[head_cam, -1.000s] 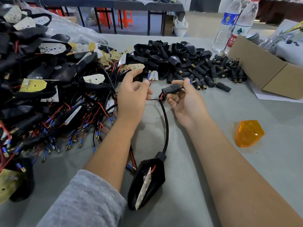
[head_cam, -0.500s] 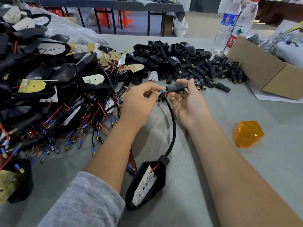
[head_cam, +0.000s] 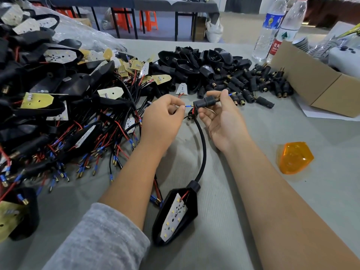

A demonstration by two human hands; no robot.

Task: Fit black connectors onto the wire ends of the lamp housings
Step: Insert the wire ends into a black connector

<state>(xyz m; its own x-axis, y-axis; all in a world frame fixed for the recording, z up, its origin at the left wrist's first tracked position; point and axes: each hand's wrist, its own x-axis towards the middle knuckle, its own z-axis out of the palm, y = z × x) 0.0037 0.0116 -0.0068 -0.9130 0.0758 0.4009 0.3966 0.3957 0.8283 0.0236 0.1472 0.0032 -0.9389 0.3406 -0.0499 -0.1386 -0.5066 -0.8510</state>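
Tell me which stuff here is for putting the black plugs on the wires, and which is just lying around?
For the job: left hand pinching the wire; right hand holding the connector; lamp housing; loose connectors; pile of wired housings.

Just lying about: orange lens; bottles; cardboard box.

Matt black plastic connector [head_cam: 206, 102]
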